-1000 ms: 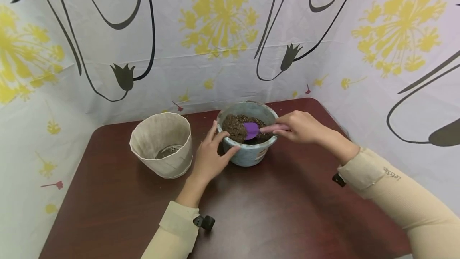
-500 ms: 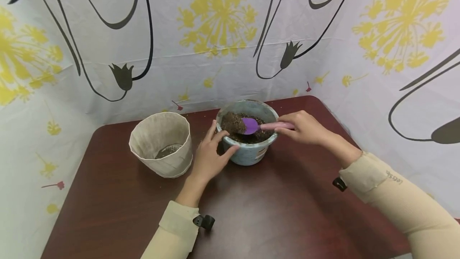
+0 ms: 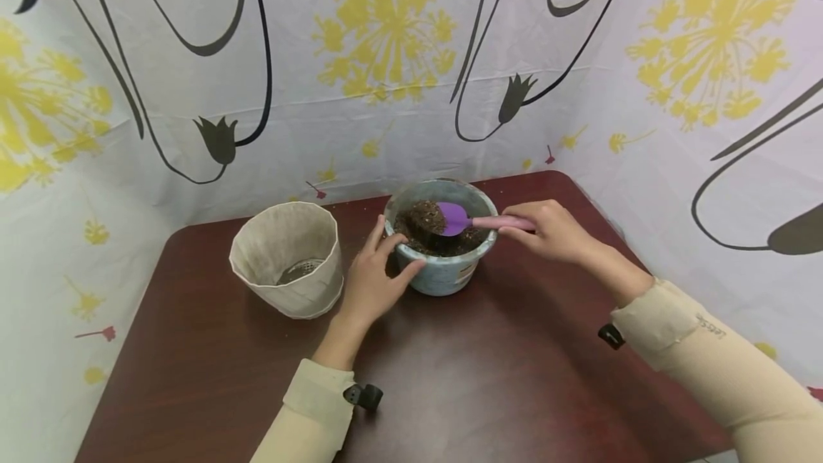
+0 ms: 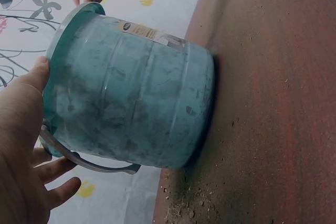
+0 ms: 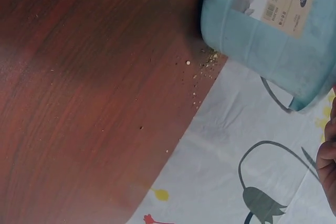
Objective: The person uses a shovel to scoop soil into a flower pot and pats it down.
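In the head view a pale blue bucket (image 3: pixel 444 279) of dark soil (image 3: pixel 419 241) stands at the back of the table. My left hand (image 3: pixel 376 284) rests against its left rim, thumb and fingers spread; the left wrist view shows fingers (image 4: pixel 62 191) beside the bucket's handle (image 4: pixel 89 165). My right hand (image 3: pixel 546 231) grips the pink handle of a small trowel (image 3: pixel 454 218) with a purple blade. A heap of soil sits on the blade, over the bucket's mouth. In the right wrist view only the edge of my right hand (image 5: pixel 328 169) shows, and the trowel is out of sight.
Left of the bucket stands a whitish plant pot (image 3: pixel 289 263) with a perforated bottom and a little soil inside. Soil crumbs (image 5: pixel 207 64) lie on the dark red table (image 5: pixel 94 98) near the bucket. A flower-patterned cloth (image 3: pixel 308 56) hangs behind the table.
My right hand has drawn back slightly to the right, and the trowel blade has come up out of the soil with a load on it. The left hand stays at the rim.
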{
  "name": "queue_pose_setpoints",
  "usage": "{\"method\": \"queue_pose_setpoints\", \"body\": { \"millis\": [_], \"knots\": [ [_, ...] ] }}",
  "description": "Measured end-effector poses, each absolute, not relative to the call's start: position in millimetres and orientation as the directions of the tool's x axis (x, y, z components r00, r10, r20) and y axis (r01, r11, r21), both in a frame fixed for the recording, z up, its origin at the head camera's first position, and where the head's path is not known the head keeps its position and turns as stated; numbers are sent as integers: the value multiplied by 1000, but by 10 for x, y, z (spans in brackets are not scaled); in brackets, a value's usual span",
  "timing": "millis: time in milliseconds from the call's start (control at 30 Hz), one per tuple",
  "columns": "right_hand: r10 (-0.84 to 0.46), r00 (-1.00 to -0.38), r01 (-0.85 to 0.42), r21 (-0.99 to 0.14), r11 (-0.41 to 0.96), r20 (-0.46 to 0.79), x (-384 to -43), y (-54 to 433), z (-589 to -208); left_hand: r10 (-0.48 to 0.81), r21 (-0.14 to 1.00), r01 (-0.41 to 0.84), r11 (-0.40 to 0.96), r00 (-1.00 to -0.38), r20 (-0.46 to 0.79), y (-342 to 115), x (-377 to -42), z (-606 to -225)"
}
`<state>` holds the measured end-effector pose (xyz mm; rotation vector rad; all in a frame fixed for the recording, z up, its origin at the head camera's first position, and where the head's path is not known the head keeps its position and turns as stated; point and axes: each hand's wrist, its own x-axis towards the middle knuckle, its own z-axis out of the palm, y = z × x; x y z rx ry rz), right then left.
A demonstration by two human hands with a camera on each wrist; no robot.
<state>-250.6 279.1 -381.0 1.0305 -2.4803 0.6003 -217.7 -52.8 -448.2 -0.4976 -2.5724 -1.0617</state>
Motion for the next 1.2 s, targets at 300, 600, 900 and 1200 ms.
{"method": "queue_pose_setpoints", "body": {
  "millis": [300,600,900,1200],
  "knots": [
    [-563,-640,-744,-239,624,523,-2530,2727,-3729,211,591,419,689,-896,390,-604,-2169,-4418],
    [-588,-567,-799,-209,564,577,-2580,2619,-3582,252,574,450,684,-884,393,-775,-2152,-4222],
    [-597,-561,-811,-234,537,574,-2581,2523,-3420,329,450,505,736,-849,414,-884,-2123,-4029],
    [-631,-567,-813,-237,532,529,-2680,2321,-3317,295,405,458,792,-866,403,-1145,-2055,-3889]
  ]
}}
